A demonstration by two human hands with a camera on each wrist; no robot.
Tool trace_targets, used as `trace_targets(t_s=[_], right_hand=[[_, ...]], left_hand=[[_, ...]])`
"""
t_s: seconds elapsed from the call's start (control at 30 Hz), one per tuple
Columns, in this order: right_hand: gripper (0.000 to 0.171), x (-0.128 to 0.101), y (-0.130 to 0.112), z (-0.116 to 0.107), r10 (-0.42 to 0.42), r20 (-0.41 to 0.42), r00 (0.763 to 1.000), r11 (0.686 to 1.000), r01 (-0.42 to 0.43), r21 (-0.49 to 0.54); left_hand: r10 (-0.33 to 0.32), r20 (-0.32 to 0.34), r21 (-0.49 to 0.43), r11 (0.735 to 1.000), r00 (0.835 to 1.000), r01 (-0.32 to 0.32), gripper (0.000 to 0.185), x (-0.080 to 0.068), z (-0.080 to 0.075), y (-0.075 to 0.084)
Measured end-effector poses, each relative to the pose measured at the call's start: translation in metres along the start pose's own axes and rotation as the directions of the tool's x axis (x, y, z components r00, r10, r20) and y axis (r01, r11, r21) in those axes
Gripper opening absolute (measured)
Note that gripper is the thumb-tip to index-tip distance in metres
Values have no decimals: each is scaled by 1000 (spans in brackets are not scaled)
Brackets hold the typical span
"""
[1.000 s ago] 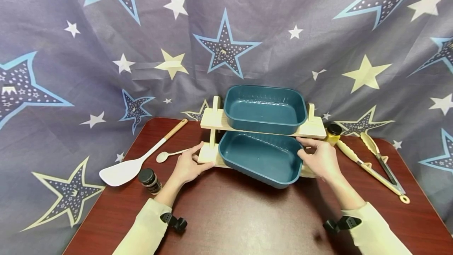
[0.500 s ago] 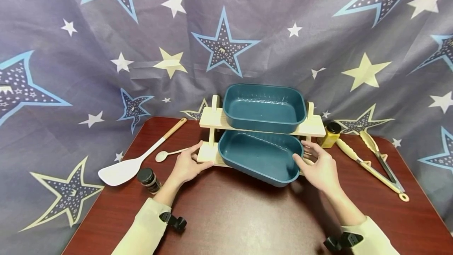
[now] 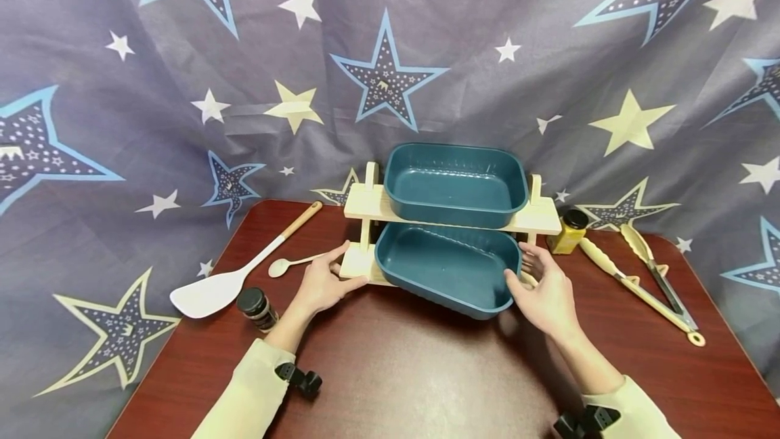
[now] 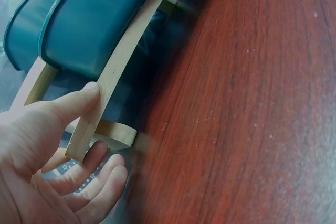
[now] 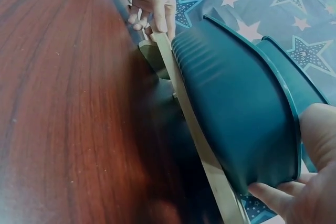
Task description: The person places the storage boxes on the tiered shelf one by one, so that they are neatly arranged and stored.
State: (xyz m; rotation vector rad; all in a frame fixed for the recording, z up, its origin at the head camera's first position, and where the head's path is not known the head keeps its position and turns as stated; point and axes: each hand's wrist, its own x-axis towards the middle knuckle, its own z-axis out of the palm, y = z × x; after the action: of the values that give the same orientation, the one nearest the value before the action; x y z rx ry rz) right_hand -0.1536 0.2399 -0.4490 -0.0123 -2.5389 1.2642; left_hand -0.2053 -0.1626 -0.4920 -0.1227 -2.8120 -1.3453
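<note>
A two-tier pale wooden rack (image 3: 359, 263) holds two teal rectangular bins. The upper bin (image 3: 457, 188) sits straight on the top shelf. The lower bin (image 3: 447, 269) lies askew, its right front corner jutting past the lower shelf's front edge. My left hand (image 3: 321, 284) grips the left end of the lower shelf; in the left wrist view the thumb (image 4: 79, 102) presses its front edge, with fingers beneath and behind. My right hand (image 3: 550, 293) holds the lower bin's right end, thumb at the rim. In the right wrist view its fingertips (image 5: 262, 190) touch the bin low on the side.
To the left lie a white spatula (image 3: 210, 293), a small pale spoon (image 3: 280, 267) and a black-capped spice jar (image 3: 257, 309). A yellow jar (image 3: 567, 232) and tongs (image 3: 655, 283) are at the right. A starry cloth (image 3: 426, 53) hangs behind the table.
My right hand has shifted its hold on the lower bin: the thumb came down along the rim and the fingers spread at its end, uncovering the yellow jar. The left hand stayed put.
</note>
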Motion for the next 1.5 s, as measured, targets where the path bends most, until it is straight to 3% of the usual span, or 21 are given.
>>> trace_targets(t_s=[0.33, 0.6, 1.07, 1.5], right_hand=[[53, 5, 0, -2, 11, 35, 999, 1000, -11, 12], [63, 2, -3, -5, -55, 91, 994, 998, 54, 16], [63, 7, -1, -5, -50, 126, 991, 999, 52, -13], [75, 0, -9, -8, -48, 182, 982, 997, 57, -44]], left_hand=[[-13, 7, -10, 1000, 1000, 13, 95, -1, 1, -1], [0, -2, -11, 1000, 1000, 0, 95, 2, 1, -1], [-21, 3, -21, 1000, 1000, 21, 95, -1, 1, -1], [-31, 0, -31, 999, 1000, 31, 95, 0, 1, 0]])
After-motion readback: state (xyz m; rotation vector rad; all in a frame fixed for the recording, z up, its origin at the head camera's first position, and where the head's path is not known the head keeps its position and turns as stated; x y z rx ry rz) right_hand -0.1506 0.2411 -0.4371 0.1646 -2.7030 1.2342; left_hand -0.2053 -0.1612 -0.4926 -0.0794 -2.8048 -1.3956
